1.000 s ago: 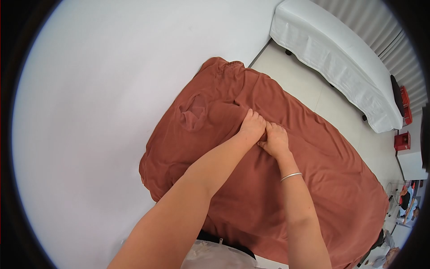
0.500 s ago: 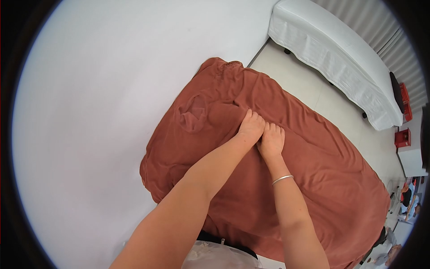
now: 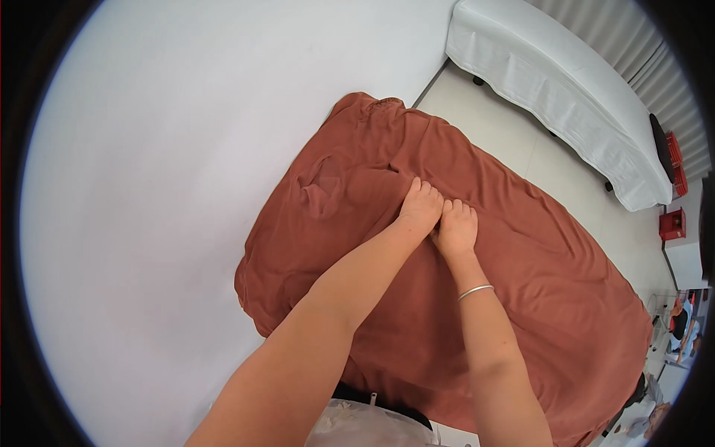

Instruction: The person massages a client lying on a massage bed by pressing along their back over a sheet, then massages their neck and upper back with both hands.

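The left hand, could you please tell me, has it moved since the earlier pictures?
No, not visibly: against the round opening in the brown cover, the left hand stays in place.

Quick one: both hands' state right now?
Left hand: on the brown cover, fingers bent; gripping or just pressing, cannot tell.
Right hand: beside it on the cover, fingers bent; grip cannot be told either.

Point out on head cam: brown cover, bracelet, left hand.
Brown cover [image 3: 417, 305]: head view, bare cloth near its middle.
Bracelet [image 3: 475, 289]: head view, visible front of the silver band.
Left hand [image 3: 422, 205]: head view, back of the hand.
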Tool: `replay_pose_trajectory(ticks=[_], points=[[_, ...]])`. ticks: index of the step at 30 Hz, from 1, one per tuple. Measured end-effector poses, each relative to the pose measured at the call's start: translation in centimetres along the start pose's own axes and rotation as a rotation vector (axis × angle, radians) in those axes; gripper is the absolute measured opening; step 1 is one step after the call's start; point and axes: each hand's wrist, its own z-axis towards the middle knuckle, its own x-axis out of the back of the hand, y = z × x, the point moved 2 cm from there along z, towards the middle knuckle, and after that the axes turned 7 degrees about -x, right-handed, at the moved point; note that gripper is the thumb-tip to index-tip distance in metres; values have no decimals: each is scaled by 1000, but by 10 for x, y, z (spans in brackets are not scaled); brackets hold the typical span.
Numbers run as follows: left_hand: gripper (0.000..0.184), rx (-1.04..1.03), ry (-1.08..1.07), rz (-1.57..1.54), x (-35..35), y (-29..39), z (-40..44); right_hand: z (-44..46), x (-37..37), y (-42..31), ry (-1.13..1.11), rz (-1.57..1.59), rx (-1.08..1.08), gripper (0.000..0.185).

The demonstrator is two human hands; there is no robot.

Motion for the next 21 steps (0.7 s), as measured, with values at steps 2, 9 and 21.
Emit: replay_pose_trajectory(ticks=[2, 9, 21], points=[[31, 0, 6, -20, 4, 0, -2, 3, 2, 13, -108, 127, 106, 49], [32, -20, 24, 13, 3, 1, -2, -5, -7, -4, 219, 32, 59, 45], [34, -20, 24, 0, 1, 0, 1, -3, -15, -2, 262, -48, 76, 48]])
